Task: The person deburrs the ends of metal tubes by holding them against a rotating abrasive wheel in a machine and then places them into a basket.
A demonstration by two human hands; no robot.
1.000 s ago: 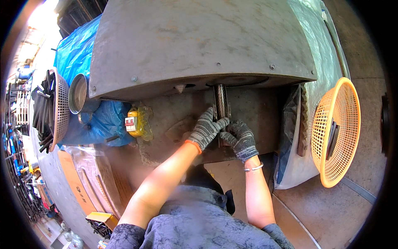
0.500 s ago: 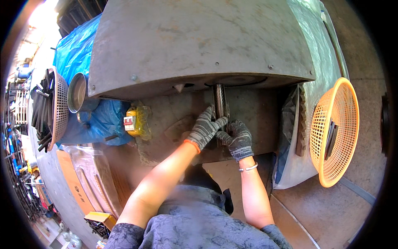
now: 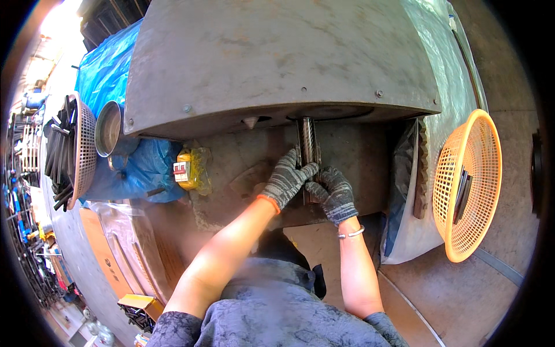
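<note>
1. Presently, the left hand, in a grey striped knit glove, points upward with its fingers lying close together along the left side of a shiny, slant-patterned metal bar; its thumb stretches rightward across the bar's lower part.
2. The right hand, gloved alike, sits slightly lower at the bar's right, its fingers bent and its thumb directed left, near the left thumb. The fingertips are partly hidden, so one cannot tell whether either hand pinches anything.
3. The left forearm slants up from the lower left, the orange glove cuff at its wrist. The right forearm rises more steeply, leaning a little left, with a silver bracelet just below the glove.
4. The bar emerges from under the front edge of a broad grey metal housing, above a dark metal ledge. A small cone shows under that edge, left of the bar.
5. Farther left are a red-and-white switch, a metal mug and a pale basket of black rods.
6. At the far right, an orange basket holds a few dark pieces.
</note>
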